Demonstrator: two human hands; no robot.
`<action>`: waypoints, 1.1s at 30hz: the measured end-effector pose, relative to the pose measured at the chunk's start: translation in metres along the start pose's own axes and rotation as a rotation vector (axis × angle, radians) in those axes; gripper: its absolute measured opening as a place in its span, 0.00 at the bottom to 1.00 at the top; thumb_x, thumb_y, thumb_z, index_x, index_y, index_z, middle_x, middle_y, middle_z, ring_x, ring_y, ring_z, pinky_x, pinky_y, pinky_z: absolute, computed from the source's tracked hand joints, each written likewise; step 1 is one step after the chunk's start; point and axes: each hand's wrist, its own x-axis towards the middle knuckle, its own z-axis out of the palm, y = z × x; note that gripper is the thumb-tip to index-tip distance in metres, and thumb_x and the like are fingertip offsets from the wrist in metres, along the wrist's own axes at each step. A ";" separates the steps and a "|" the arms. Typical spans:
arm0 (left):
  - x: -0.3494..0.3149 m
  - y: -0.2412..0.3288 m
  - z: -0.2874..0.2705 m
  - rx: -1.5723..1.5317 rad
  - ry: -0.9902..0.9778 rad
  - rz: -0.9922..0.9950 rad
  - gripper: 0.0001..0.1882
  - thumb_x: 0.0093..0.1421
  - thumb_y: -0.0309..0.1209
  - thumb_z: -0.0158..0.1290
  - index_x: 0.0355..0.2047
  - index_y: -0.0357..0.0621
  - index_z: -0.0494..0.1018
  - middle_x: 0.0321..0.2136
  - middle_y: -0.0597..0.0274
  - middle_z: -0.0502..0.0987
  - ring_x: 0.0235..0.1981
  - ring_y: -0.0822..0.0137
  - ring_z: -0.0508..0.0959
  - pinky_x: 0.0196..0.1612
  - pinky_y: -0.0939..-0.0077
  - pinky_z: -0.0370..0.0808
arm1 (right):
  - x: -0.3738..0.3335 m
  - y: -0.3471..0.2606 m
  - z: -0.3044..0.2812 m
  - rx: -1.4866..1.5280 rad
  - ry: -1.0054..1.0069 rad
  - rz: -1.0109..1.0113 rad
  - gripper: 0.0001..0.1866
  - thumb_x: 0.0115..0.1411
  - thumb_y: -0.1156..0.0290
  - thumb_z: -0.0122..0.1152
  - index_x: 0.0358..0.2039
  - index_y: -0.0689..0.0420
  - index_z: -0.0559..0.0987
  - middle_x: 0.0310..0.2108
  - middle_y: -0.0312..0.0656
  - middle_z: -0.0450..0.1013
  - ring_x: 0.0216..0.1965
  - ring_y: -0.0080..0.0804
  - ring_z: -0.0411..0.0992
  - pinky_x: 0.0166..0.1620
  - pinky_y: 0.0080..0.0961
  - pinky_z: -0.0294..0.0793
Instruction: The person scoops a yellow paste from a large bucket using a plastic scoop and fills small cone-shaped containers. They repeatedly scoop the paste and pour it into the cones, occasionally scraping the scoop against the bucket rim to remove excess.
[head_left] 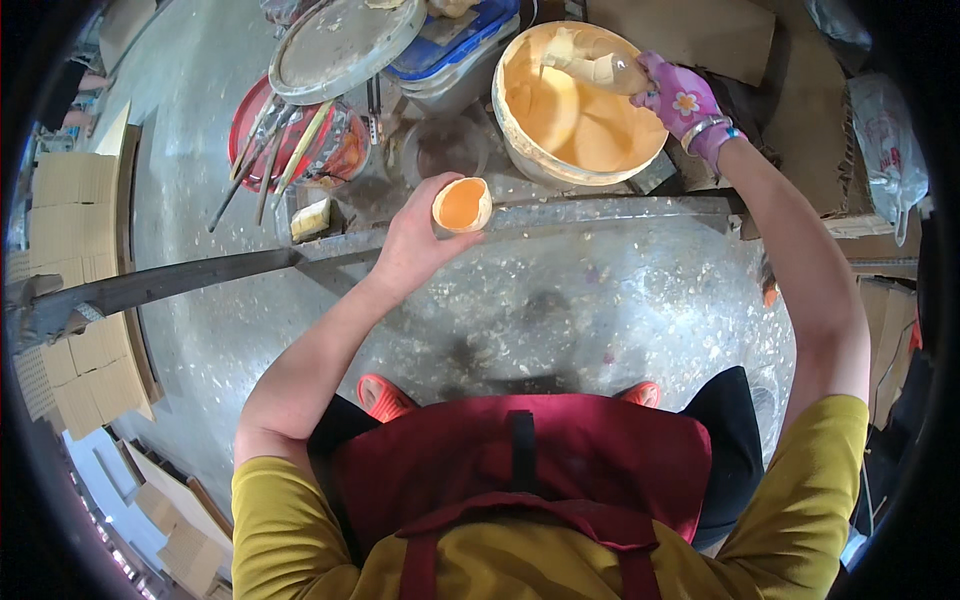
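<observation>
head view, 1 of 1: my bare left hand is closed around 1 small cup, mouth up, orange inside, apart from the near left rim of the bucket. my gloved right hand grips 1 coated clear vessel at the bucket's far right rim, above orange liquid. step, as judged: scooping or draining. next move calls for a level cup and a controlled tilt.
</observation>
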 end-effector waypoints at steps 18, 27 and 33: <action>0.142 0.050 0.002 0.404 0.052 0.172 0.35 0.46 0.44 0.64 0.50 0.38 0.66 0.44 0.49 0.72 0.47 0.51 0.73 0.49 0.62 0.70 | -0.063 0.003 -0.075 0.105 0.036 -0.003 0.27 0.51 0.72 0.65 0.51 0.62 0.68 0.42 0.49 0.75 0.45 0.39 0.74 0.47 0.29 0.71; 0.166 0.068 0.040 0.309 -0.112 0.106 0.36 0.43 0.44 0.65 0.49 0.37 0.67 0.43 0.47 0.73 0.46 0.51 0.73 0.49 0.63 0.70 | -0.070 -0.009 -0.113 -0.231 0.080 -0.178 0.29 0.52 0.67 0.65 0.54 0.56 0.68 0.43 0.49 0.74 0.46 0.45 0.73 0.48 0.32 0.72; 0.153 0.064 0.060 0.147 0.002 0.185 0.38 0.42 0.40 0.68 0.51 0.37 0.64 0.46 0.48 0.71 0.49 0.51 0.72 0.53 0.62 0.70 | -0.063 -0.047 -0.131 -0.515 0.023 -0.295 0.27 0.53 0.70 0.61 0.55 0.53 0.68 0.42 0.49 0.74 0.41 0.52 0.72 0.44 0.39 0.72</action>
